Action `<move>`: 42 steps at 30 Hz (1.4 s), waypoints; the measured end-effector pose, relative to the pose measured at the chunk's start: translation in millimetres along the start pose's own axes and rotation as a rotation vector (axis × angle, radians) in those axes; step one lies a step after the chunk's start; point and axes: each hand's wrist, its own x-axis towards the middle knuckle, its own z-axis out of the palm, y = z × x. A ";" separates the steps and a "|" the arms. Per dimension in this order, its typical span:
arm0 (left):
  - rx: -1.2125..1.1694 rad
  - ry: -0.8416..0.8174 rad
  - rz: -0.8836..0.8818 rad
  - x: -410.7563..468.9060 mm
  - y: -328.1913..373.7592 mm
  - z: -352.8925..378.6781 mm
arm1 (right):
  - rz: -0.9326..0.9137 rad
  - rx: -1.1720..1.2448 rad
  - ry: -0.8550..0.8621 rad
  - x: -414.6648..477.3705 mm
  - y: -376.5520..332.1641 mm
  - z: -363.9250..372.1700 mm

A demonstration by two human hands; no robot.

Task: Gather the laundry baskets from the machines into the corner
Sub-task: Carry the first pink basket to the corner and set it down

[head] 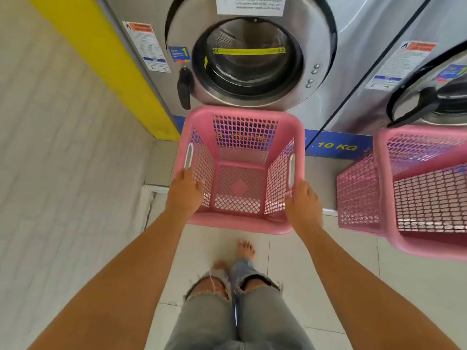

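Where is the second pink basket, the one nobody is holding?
In the head view, the second pink basket stands at the right edge, before the right-hand washing machine, just right of the held basket.

Bright even daylight, soft focus, fisheye-bent edges, faint shadows

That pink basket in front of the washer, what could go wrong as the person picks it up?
The pink basket is held only at its near rim by the left hand and right hand, so it might tip forward. Swung right, it could knock the second pink basket close beside it. The bare foot just below could get bumped if the basket slips.
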 end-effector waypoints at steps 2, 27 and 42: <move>0.015 -0.015 -0.013 19.8 -0.9 1.3 | 0.047 0.016 0.026 18.7 0.7 1.0; 0.014 0.103 0.027 153.5 -60.0 44.7 | 0.060 0.041 0.151 116.1 24.0 55.9; -0.094 0.100 -0.039 67.9 -86.2 0.1 | 0.038 0.007 0.081 37.1 -6.0 19.4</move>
